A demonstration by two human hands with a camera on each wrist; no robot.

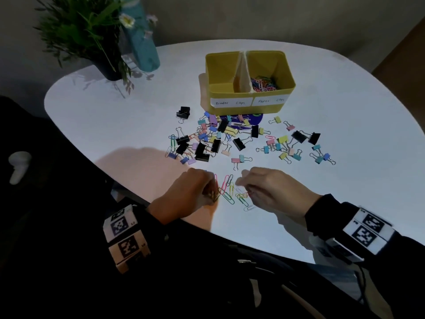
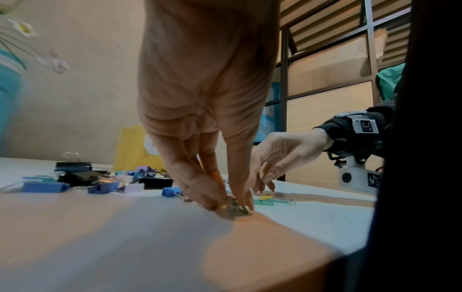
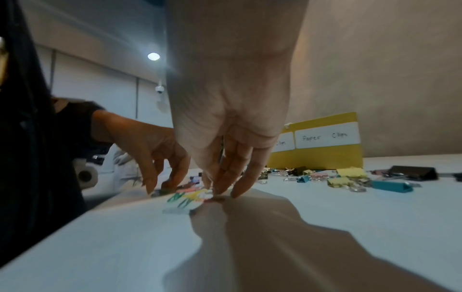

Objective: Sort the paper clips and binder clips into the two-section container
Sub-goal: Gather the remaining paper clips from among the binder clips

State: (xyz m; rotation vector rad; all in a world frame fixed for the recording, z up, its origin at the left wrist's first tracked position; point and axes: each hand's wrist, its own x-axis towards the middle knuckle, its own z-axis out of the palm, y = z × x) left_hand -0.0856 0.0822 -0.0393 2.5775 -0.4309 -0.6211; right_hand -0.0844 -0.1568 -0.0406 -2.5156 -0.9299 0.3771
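Note:
The yellow two-section container (image 1: 284,65) stands at the back, labelled "Binder Clips" on the left and "Paper Clips" on the right. Its right section holds coloured paper clips (image 1: 264,83). Several binder clips (image 1: 202,150) lie scattered in front of it. Near the table's front edge lies a small cluster of loose paper clips (image 1: 230,192). My left hand (image 1: 213,194) pinches some of them against the table, which shows close up in the left wrist view (image 2: 235,205). My right hand (image 1: 246,189) comes down on the cluster's right side, thumb and fingers closing on clips (image 3: 190,197).
A potted plant (image 1: 110,70) and a teal vase (image 1: 145,49) stand at the back left of the white table (image 1: 345,111). A purple disc (image 1: 255,118) lies under the clips beside the container. The table's front edge runs just below both wrists.

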